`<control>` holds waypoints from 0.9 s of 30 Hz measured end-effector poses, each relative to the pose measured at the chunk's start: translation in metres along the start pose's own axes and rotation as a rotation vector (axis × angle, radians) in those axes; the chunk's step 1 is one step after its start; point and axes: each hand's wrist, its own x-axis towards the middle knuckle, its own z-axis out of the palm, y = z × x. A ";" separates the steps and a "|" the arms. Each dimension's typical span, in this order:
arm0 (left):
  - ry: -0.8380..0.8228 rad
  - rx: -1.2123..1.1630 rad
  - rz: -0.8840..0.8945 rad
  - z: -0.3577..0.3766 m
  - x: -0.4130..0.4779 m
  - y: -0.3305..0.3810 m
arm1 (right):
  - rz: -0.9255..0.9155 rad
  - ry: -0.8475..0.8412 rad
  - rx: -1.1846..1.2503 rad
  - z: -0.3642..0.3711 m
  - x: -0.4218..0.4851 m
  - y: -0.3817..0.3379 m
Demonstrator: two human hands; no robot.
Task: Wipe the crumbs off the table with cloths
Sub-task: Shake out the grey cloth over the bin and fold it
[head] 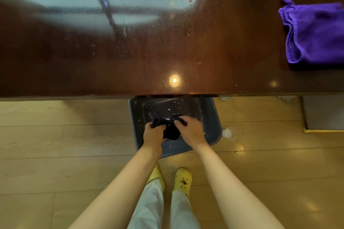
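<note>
Left hand: the left hand (153, 132) was closed on one end of a dark cloth (168, 129), low over the bin.
Right hand: the right hand (189, 128) gripped the other end; both fists were clenched on fabric, the bunched cloth spanning the gap between them.
Cloth axis: it ran roughly left to right, parallel to the table edge.
Bin: a grey-blue bin (212, 117) stood on the floor, partly tucked under the table edge, with pale crumbs (176, 107) scattered inside.
Table: the dark glossy table (130, 61) lay ahead of and above the hands; small specks and droplets showed mid-surface, toward the far side.
Spare cloth: a purple cloth (316, 33) sat bunched on the table at far right, well apart from both hands, the right hand being nearer.
Step, by my reading: shaking or wringing the dark cloth into the bin.
Next move turns on: lifting the hands up and forward over the edge to reach the remaining specks.
</note>
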 end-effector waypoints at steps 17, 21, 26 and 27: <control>-0.033 -0.077 -0.088 -0.009 -0.002 -0.012 | -0.036 -0.212 -0.092 0.008 -0.005 0.005; -0.064 -0.139 -0.129 -0.009 -0.001 -0.012 | -0.053 -0.063 -0.053 0.004 -0.008 0.005; -0.088 -0.162 -0.128 -0.008 -0.005 -0.015 | 0.019 -0.144 -0.375 0.006 -0.005 0.009; -0.082 -0.156 -0.119 -0.007 -0.006 -0.015 | 0.048 -0.033 -0.443 0.004 -0.005 0.009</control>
